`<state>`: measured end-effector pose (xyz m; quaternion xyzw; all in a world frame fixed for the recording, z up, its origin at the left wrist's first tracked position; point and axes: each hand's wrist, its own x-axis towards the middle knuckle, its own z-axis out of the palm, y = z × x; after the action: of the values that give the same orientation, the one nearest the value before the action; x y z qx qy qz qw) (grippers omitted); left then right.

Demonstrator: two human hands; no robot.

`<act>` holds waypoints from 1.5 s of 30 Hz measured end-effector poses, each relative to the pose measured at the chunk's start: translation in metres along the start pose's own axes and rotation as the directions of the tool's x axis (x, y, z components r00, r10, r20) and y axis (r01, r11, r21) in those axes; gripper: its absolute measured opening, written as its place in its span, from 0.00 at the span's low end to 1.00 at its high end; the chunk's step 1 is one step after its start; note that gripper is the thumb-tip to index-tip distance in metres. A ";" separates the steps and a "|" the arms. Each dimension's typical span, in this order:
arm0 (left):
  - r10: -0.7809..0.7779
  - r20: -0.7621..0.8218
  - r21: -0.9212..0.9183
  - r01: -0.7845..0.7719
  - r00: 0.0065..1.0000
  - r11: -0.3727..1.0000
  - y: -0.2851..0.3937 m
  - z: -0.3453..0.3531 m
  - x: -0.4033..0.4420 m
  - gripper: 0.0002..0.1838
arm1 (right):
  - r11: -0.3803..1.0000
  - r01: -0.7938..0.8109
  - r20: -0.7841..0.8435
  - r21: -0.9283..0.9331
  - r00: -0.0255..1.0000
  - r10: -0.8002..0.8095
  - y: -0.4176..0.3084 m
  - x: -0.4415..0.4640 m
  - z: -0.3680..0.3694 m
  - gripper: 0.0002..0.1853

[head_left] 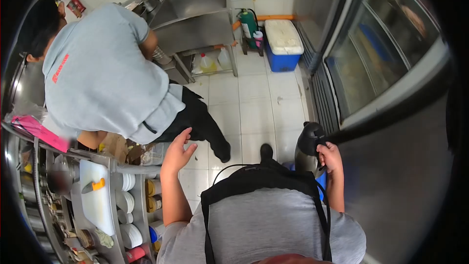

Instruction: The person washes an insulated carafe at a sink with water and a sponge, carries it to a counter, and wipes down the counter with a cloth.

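Note:
My right hand (331,157) is wrapped round the handle of a steel and black thermal jug (308,149), which hangs upright at my right side. Nothing is in my left hand (178,152); its fingers are apart, raised in the air near the dark trousers of a co-worker (110,71). That person, in a light grey shirt, bends over the counter at the left. Below and left of my left hand, a white cutting board (96,195) lies on a steel counter with an orange-handled knife (94,186) on it.
Stacked white dishes (128,203) fill shelves at the lower left. A steel sink (193,5) stands ahead. Beside it are a green extinguisher (248,23) and a blue cooler with a white lid (284,44). A glass-door fridge (381,44) lines the right. White tiled floor (254,88) lies between.

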<state>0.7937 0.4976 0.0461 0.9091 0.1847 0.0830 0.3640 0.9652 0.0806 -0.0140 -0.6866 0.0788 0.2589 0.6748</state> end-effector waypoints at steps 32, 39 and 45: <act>0.564 -0.018 0.079 -0.561 0.826 0.824 -0.050 -0.228 0.607 0.23 | 0.865 0.379 0.585 0.330 0.637 -0.502 -0.414 0.453 0.404 0.20; 0.808 -0.065 0.272 -0.769 0.585 0.578 -0.024 -0.194 0.755 0.28 | 0.929 0.367 0.756 0.055 0.593 -0.278 -0.464 0.545 0.492 0.16; 0.788 0.007 0.224 -0.769 0.616 0.599 -0.088 -0.214 0.846 0.24 | 0.950 0.281 0.902 -0.136 0.433 0.002 -0.497 0.631 0.570 0.08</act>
<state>1.4851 1.0263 0.1534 0.9259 -0.2057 0.2558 0.1871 1.5894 0.8221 0.1600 -0.5348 -0.3812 0.5316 0.5348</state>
